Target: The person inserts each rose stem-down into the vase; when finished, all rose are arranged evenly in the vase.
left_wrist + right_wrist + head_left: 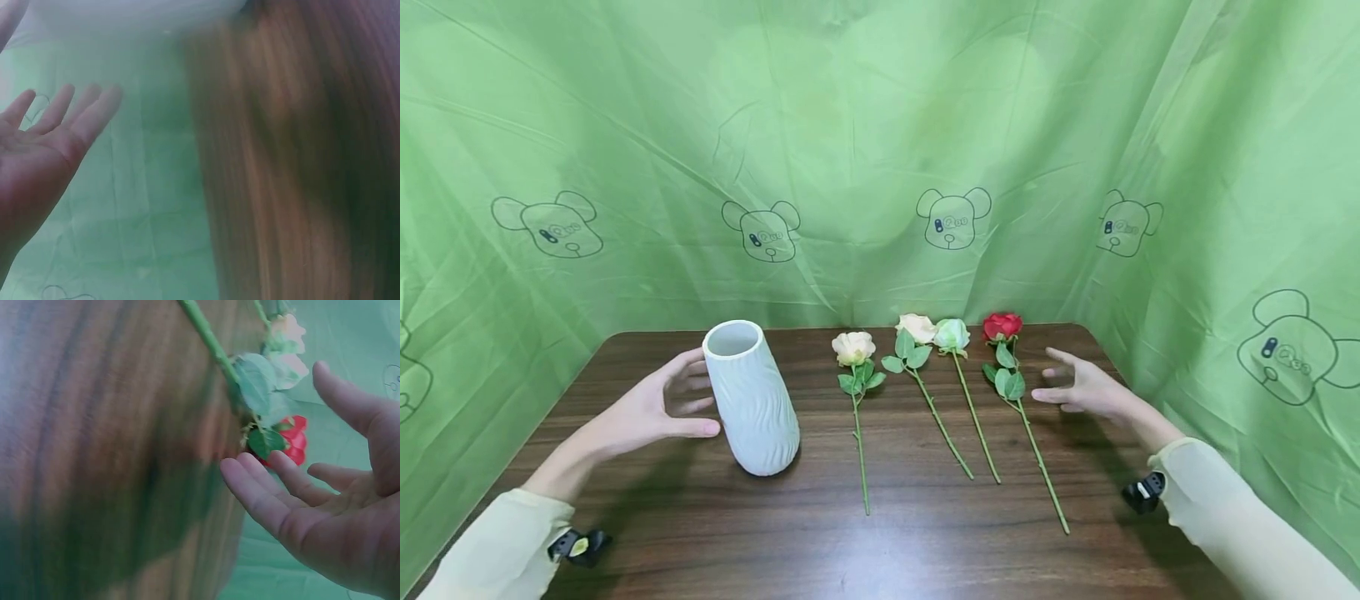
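Observation:
A white vase [754, 408] with wavy ridges stands on the left part of the table. Close to its left side is my left hand [658, 400], fingers spread and thumb apart; whether it touches the vase I cannot tell. The left wrist view shows the same hand [47, 140] with its palm and long fingers extended. My right hand [1093, 385] hovers just right of a red rose [1002, 326] and holds nothing. From the right wrist, the fingers of this hand [331, 512] reach out near the red bloom [294, 440], apart from the stem.
Left of the red rose lie a pale green rose [952, 335], a cream rose [916, 327] and another cream rose [853, 348], stems toward me. They rest on a dark wooden table [925, 550]. Green cloth [865, 167] with bear outlines hangs behind and at the sides.

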{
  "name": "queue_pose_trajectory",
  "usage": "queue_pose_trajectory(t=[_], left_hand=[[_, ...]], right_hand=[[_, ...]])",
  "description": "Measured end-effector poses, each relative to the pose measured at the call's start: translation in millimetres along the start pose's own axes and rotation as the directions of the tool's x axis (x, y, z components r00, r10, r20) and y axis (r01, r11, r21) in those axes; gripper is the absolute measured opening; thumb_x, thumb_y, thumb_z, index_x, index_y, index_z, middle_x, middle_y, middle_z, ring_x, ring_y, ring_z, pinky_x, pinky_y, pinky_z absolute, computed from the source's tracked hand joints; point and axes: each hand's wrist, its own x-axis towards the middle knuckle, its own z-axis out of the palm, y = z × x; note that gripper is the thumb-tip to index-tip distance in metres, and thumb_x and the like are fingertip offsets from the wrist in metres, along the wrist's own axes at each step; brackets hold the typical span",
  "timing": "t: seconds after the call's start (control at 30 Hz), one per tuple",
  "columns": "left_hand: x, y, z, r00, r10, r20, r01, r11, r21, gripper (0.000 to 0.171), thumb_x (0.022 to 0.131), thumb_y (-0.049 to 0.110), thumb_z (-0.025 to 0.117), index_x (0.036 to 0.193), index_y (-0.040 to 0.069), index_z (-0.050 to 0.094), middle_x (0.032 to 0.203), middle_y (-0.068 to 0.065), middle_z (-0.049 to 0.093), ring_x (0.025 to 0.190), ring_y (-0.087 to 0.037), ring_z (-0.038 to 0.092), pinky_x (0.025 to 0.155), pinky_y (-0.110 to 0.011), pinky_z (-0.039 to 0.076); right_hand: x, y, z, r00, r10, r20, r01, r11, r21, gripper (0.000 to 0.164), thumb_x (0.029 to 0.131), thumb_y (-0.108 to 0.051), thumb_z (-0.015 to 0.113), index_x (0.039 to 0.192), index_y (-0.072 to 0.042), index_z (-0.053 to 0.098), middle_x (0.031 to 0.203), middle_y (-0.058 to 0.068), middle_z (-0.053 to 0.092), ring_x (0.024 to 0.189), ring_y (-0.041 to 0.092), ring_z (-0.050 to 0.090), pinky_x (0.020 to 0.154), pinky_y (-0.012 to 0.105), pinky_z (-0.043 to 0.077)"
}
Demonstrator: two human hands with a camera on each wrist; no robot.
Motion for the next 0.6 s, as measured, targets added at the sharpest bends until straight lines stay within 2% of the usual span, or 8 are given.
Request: queue_pose_trajectory(t=[0.17,0.3,0.5,0.6], left_hand=[[1.8,-5.5,5.1,0.998,-0.048,0.027,0.049,0.997,-0.062,0.091,0.080,-0.003,0.083,0.154,0.009,0.031,0.146,-0.018,0.048,0.128,-0.019,0.056,0.102,-0.041,0.052],[2.7,-9.7,10.6,0.998,-0.068,0.009,0.069,0.994,-0.084,0.088,0.080,-0.003,0.083,0.151,0.009,0.034,0.143,-0.017,0.050,0.124,-0.024,0.060,0.099,-0.042,0.055],[1.4,-16.0,18.9,1.000,-0.022,-0.004,0.022,0.996,-0.091,0.091,0.078,-0.006,0.083,0.152,0.008,0.032,0.142,-0.017,0.050,0.122,-0.021,0.060,0.098,-0.038,0.056],[0.9,-17.7,21.7,1.000,0.008,0.000,-0.008,0.995,-0.102,0.094,0.076,-0.008,0.083,0.153,0.008,0.032,0.144,-0.017,0.047,0.124,-0.021,0.058,0.098,-0.038,0.055]], right_hand=[[5,11,8,0.995,0.097,0.035,-0.099,0.993,0.061,0.098,0.092,-0.018,0.078,0.157,0.007,0.009,0.144,0.040,0.036,0.106,0.031,0.064,0.086,0.049,0.060],[9,17,14,0.985,0.162,0.064,-0.168,0.980,0.102,0.094,0.091,-0.016,0.077,0.155,0.010,0.013,0.133,0.035,0.041,0.093,0.026,0.062,0.078,0.044,0.062],[11,19,26,0.964,0.256,0.075,-0.264,0.958,0.110,0.087,0.088,-0.019,0.081,0.148,0.009,0.025,0.108,0.017,0.052,0.079,0.023,0.060,0.067,0.039,0.063],[10,17,31,0.961,0.270,0.064,-0.275,0.957,0.089,0.082,0.088,-0.019,0.081,0.145,0.010,0.029,0.103,0.013,0.056,0.075,0.022,0.061,0.063,0.038,0.062]])
